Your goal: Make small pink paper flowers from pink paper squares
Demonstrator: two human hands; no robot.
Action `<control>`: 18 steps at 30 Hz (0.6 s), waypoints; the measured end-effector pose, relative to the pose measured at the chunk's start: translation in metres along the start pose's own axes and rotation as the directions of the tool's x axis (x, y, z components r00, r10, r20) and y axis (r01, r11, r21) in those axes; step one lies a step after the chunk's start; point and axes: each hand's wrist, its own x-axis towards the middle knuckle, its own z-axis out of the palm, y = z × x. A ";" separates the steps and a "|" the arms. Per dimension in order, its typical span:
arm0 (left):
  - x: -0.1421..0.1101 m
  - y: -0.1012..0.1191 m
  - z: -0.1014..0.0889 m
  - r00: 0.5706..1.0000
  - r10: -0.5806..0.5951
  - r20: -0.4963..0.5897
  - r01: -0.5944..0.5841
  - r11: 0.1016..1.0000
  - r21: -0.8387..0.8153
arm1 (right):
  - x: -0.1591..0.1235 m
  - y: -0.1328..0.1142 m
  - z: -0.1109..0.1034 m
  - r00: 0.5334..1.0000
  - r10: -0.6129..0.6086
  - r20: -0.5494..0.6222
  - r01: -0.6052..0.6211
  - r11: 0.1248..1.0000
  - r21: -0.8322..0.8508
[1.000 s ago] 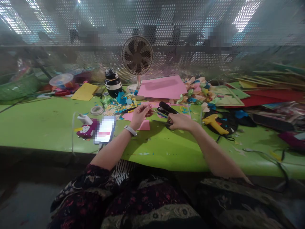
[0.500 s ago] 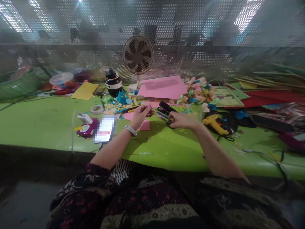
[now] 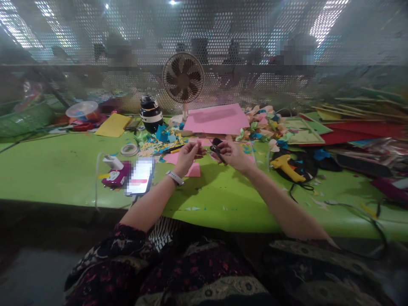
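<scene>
My left hand (image 3: pixel 188 156), with a white watch on its wrist, is closed in a pinch over the middle of the green table. What its fingertips hold is too small to make out. Close by on the right, my right hand (image 3: pixel 234 154) grips dark scissors (image 3: pixel 220 155), raised off the table, their blades partly hidden. Beneath my left hand lies a small pink paper piece (image 3: pixel 194 170). Behind both hands a large pink sheet (image 3: pixel 216 120) lies at the back. A black object (image 3: pixel 217 141) shows partly behind the scissors.
A lit phone (image 3: pixel 139 176), a tape roll (image 3: pixel 129 149) and a purple box (image 3: pixel 114 179) lie to the left. Colourful paper scraps, a black bottle (image 3: pixel 151 115) and a fan (image 3: pixel 183 78) stand behind. On the right are a yellow glue gun (image 3: pixel 288 168) and paper flowers (image 3: pixel 263 121).
My right hand has lifted the scissors off the table and brought them up and left, nearer my left hand. My left hand stays nearly in place, still pinched.
</scene>
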 end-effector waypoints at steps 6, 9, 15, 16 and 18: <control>0.003 -0.003 0.002 0.998 0.031 -0.062 -0.033 0.999 -0.023 | -0.003 0.007 0.018 0.997 0.016 0.069 -0.015 1.000 -0.015; 0.002 -0.002 0.003 0.996 0.042 -0.074 -0.045 0.998 -0.038 | -0.004 0.010 0.022 0.995 0.003 0.104 -0.002 1.000 -0.012; -0.001 0.000 0.006 0.997 0.043 -0.057 -0.044 0.999 -0.019 | -0.002 0.020 0.024 0.993 -0.033 0.110 0.035 0.999 -0.015; -0.001 -0.001 0.006 0.998 0.042 -0.054 -0.043 0.999 -0.021 | -0.002 0.021 0.024 0.994 -0.035 0.107 0.036 0.999 -0.014; -0.002 -0.001 0.006 0.998 0.040 -0.051 -0.041 0.999 -0.026 | -0.001 0.022 0.024 0.994 -0.037 0.102 0.039 0.999 -0.021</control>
